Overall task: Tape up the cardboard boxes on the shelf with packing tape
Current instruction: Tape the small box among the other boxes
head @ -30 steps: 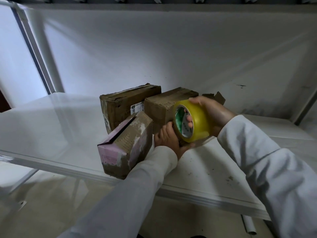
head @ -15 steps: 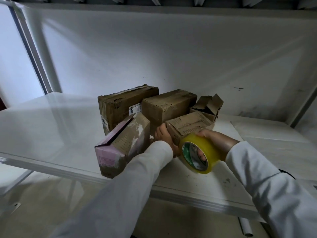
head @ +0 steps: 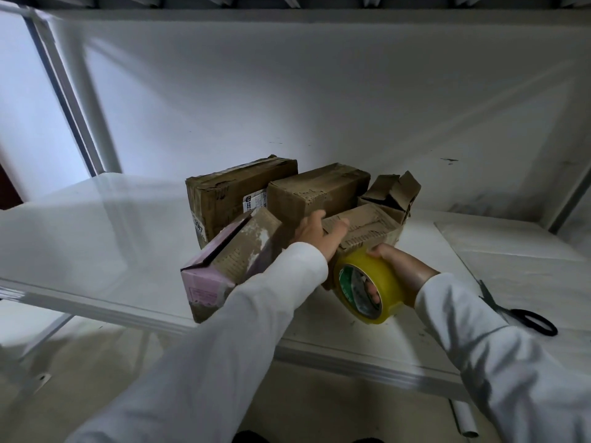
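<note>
Several worn cardboard boxes stand clustered on the white shelf [head: 96, 238]. My left hand [head: 318, 235] lies flat with straight fingers on the top of a small brown box [head: 367, 230] at the front. My right hand [head: 401, 270] grips a yellow roll of packing tape [head: 367, 287] at the near end of that box, fingers through its core. A pink-ended box [head: 230, 266] leans at the front left. Two larger boxes, one on the left [head: 236, 193] and one in the middle [head: 316, 191], stand behind it. An open-flapped box [head: 391, 193] sits at the back right.
Black-handled scissors [head: 524, 314] lie on the shelf at the right, near its front edge. A white upright post [head: 86, 100] rises at the back left. The shelf above closes off the top of the view. A white tube [head: 463, 422] lies on the floor below.
My right hand has brought the tape roll down from in front of the boxes to the near end of the small box. My left hand has moved up onto the box top and flattened.
</note>
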The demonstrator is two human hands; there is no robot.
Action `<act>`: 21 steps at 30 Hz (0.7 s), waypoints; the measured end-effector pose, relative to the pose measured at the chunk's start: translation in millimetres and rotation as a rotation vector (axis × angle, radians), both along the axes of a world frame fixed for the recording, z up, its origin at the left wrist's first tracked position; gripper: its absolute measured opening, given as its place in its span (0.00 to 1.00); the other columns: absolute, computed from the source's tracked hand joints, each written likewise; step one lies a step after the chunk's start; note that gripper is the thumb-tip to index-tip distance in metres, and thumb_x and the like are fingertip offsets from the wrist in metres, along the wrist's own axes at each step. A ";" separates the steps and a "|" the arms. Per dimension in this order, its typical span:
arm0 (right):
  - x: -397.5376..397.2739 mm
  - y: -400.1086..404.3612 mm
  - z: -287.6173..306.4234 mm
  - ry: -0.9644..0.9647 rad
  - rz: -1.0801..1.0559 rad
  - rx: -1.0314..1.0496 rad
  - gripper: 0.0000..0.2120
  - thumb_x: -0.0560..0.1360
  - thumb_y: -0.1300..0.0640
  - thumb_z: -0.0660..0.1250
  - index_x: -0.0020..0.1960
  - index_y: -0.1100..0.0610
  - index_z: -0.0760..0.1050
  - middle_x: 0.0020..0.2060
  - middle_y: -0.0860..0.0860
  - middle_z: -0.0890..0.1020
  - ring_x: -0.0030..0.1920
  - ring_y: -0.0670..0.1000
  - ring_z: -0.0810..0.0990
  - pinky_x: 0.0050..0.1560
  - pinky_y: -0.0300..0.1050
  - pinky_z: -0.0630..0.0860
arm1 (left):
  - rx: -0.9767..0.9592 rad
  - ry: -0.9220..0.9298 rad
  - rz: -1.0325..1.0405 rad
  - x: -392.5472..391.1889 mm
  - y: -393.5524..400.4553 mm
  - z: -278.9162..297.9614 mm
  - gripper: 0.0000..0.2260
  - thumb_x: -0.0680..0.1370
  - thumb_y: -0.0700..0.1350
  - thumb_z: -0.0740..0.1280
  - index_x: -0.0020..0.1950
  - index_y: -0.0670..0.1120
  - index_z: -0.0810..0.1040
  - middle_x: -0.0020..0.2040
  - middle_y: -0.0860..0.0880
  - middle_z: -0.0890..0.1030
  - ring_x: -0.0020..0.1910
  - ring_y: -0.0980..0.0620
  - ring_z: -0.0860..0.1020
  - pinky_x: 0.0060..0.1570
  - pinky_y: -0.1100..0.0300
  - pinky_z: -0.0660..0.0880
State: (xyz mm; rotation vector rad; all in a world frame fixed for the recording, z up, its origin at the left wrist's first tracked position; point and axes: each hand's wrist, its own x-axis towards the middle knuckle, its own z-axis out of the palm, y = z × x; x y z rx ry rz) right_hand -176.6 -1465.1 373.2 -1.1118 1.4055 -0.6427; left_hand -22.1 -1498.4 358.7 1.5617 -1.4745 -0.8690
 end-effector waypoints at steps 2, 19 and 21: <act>-1.3 1.6 -1.0 -0.025 0.056 0.008 0.18 0.75 0.44 0.62 0.56 0.58 0.73 0.36 0.57 0.81 0.36 0.55 0.79 0.39 0.45 0.77 | 0.075 -0.162 -0.033 -3.1 -2.6 -3.3 0.33 0.76 0.60 0.64 0.76 0.54 0.53 0.75 0.46 0.58 0.73 0.42 0.59 0.70 0.42 0.60; -7.5 -17.3 36.4 -0.607 0.189 -0.256 0.40 0.36 0.44 0.83 0.45 0.59 0.82 0.23 0.51 0.75 0.22 0.46 0.75 0.28 0.37 0.77 | 0.479 0.229 0.119 27.9 -24.1 -7.3 0.27 0.70 0.68 0.66 0.50 0.44 0.75 0.39 0.43 0.79 0.42 0.43 0.78 0.45 0.51 0.79; -12.3 -20.9 33.0 -0.551 0.106 -0.264 0.36 0.40 0.47 0.81 0.46 0.58 0.79 0.22 0.49 0.73 0.21 0.45 0.73 0.27 0.35 0.75 | 0.474 0.174 0.095 31.4 -27.1 -8.9 0.30 0.71 0.69 0.64 0.55 0.43 0.77 0.43 0.43 0.81 0.43 0.43 0.79 0.46 0.52 0.78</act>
